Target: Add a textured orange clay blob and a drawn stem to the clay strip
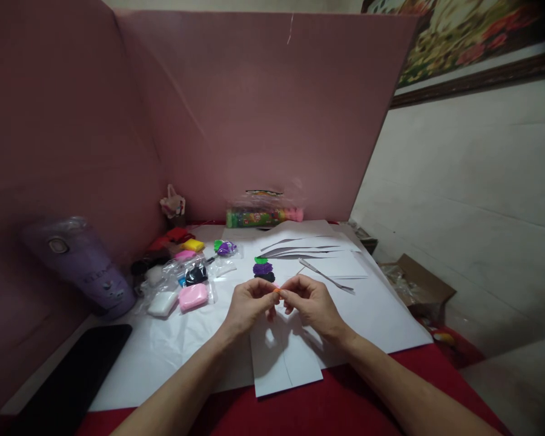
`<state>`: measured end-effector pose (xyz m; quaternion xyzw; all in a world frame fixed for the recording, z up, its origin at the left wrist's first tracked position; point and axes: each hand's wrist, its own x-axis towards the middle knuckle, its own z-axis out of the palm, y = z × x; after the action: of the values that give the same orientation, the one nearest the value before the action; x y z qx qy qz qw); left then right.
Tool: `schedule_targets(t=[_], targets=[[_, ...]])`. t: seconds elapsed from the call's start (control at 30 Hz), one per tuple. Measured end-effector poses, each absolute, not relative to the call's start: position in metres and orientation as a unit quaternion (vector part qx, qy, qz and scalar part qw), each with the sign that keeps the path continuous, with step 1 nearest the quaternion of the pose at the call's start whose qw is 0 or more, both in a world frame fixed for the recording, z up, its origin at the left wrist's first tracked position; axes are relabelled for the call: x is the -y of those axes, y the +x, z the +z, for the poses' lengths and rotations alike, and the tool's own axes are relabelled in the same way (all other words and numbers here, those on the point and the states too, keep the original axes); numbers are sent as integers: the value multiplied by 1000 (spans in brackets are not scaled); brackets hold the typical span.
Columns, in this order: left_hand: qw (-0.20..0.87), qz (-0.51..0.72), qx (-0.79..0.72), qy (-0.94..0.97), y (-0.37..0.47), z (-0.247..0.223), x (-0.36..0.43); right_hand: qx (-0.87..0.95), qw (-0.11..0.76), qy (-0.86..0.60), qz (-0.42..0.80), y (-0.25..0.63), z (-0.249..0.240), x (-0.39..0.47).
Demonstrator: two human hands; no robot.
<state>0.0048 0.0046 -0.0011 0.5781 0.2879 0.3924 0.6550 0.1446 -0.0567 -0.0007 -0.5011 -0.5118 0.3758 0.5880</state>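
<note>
Fingers (257, 286) curled, left hand (247, 310) and right hand (318, 307) pinch orange lump (278, 293).

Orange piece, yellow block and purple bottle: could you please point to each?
Orange piece (278, 292), head view: its small visible part.
Yellow block (193, 245), head view: middle of its top.
Purple bottle (87, 269), head view: side of its body.

We saw an orange lump (278, 292) at lower centre, green, purple and black strips (263, 267) just above it, a pink block (193, 297) and a yellow block (193, 244) left of centre, a dark-lettered lilac bottle (84, 260) far left, red cloth (236, 415) along the bottom, and a flowered painting (472, 45) upper right.
</note>
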Motion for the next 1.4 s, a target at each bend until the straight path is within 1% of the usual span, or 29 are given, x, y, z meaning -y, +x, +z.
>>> schedule_targets(t=[0.13, 0.27, 0.5, 0.63, 0.7, 0.87, 1.1, 1.23, 1.4], targets=[[662, 409, -289, 558, 4, -1, -5, 488, 610, -519, 346, 144, -2, 56], [682, 394, -263, 557, 1, -2, -7, 479, 624, -519, 334, 145, -7, 55], [679, 377, -260, 574, 0, -3, -7, 525, 603, -499, 335, 142, -5, 60], [675, 351, -266, 591, 1, -4, -6, 558, 590, -491, 315, 139, -2, 64], [672, 353, -272, 591, 2, -4, -5, 575, 576, -506, 284, 138, 0, 66], [674, 387, -273, 566, 2, -4, -5, 629, 548, -538, 120, 138, 2, 68], [695, 358, -283, 556, 2, -3, -4, 671, 501, -540, 90, 138, -4, 67], [713, 360, -279, 533, 3, -5, -3, 655, 493, -571, 51, 140, -8, 65], [742, 355, -273, 499, 0, -6, -5, 659, 490, -569, 45, 141, -10, 64]])
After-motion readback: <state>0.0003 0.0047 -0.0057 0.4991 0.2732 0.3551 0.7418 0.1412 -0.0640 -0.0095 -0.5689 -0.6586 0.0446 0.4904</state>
